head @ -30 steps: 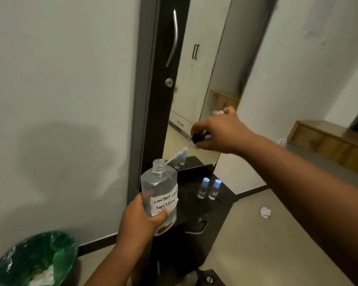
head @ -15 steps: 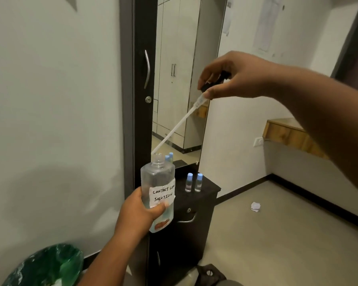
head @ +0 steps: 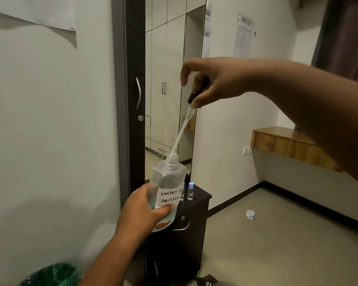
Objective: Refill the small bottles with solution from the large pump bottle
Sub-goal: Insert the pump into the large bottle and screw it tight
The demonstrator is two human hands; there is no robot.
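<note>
My left hand (head: 142,213) grips the large clear bottle (head: 167,182), labelled "contact lens solution", upright in the air in front of the cabinet. Above it my right hand (head: 213,81) pinches the black pump head (head: 196,93). The pump's white dip tube (head: 180,135) slants down, its lower end inside the bottle's open neck. A small blue-capped bottle (head: 190,190) stands on the dark cabinet top (head: 203,193); a second small bottle next to it is mostly hidden behind the large bottle.
The dark cabinet (head: 184,244) with drawer handles stands against a tall mirror (head: 170,79). A green-lined bin (head: 52,274) is at lower left. A crumpled paper (head: 250,214) lies on the floor. A wooden shelf (head: 287,145) juts from the right wall.
The tube's tip was beside or above the neck earlier; it now sits inside the neck. My right hand rose, then came down a little over the bottle. The view tilted upward.
</note>
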